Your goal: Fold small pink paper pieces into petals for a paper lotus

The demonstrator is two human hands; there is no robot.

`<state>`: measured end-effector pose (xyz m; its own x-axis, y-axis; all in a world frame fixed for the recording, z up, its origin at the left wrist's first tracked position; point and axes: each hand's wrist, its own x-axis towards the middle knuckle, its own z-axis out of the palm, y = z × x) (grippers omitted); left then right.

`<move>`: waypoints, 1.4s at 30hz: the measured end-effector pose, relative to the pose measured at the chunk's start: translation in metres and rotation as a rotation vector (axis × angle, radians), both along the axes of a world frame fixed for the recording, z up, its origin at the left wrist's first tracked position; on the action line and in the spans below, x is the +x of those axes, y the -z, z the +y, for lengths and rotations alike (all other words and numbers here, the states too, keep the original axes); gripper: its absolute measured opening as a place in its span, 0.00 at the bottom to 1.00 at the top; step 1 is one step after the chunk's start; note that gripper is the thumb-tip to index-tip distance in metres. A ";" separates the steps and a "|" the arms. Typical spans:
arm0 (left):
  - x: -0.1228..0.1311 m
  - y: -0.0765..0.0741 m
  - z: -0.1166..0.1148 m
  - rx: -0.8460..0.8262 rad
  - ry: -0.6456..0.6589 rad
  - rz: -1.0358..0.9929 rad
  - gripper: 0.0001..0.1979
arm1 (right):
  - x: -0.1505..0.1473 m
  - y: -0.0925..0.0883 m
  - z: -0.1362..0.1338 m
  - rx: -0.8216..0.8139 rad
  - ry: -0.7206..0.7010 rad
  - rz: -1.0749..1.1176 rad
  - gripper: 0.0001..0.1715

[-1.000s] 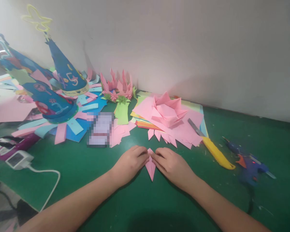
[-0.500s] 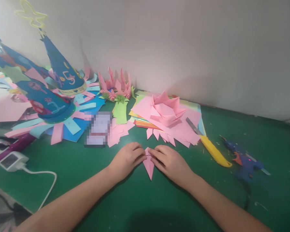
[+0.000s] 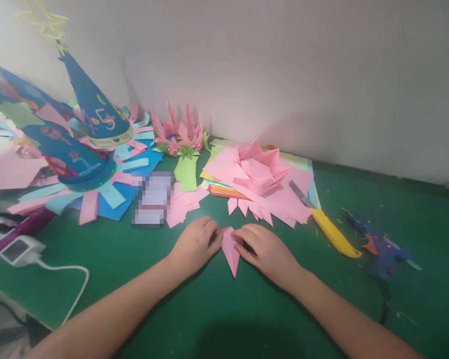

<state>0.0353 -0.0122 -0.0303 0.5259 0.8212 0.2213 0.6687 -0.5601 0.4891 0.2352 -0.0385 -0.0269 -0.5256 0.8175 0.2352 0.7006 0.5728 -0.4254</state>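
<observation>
A folded piece of pink paper (image 3: 231, 252), kite-shaped with its long point towards me, lies on the green table (image 3: 164, 319) between my hands. My left hand (image 3: 195, 248) grips its left edge near the top, with thumb and fingertips together. On the other side, my right hand (image 3: 269, 252) pinches the upper right edge, its fingertips resting over the paper. Just beyond, several small pink folded points (image 3: 252, 209) stick out from under a pink sheet.
A large pink paper flower (image 3: 260, 167) sits on stacked coloured sheets. A yellow-handled cutter (image 3: 335, 234) and blue glue gun (image 3: 383, 247) lie right. A blurred-out phone (image 3: 153, 199), a pink paper crown (image 3: 179, 132), blue cone hats (image 3: 95, 107) and a white charger (image 3: 21, 249) are left.
The crease and small flap near the paper's top no longer show; its upper face looks smooth. My left fingers have drawn back slightly to the left edge.
</observation>
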 end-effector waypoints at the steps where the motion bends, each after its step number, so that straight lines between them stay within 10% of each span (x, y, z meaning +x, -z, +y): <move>1: 0.000 0.000 0.000 -0.004 -0.004 0.007 0.10 | 0.000 0.000 0.000 -0.009 -0.001 0.000 0.05; 17: 0.008 -0.003 0.001 -0.110 -0.076 -0.117 0.02 | 0.002 0.001 0.002 -0.037 0.020 0.026 0.03; 42: 0.000 0.004 0.001 0.247 0.295 0.060 0.15 | 0.004 0.002 0.004 0.142 -0.081 0.002 0.15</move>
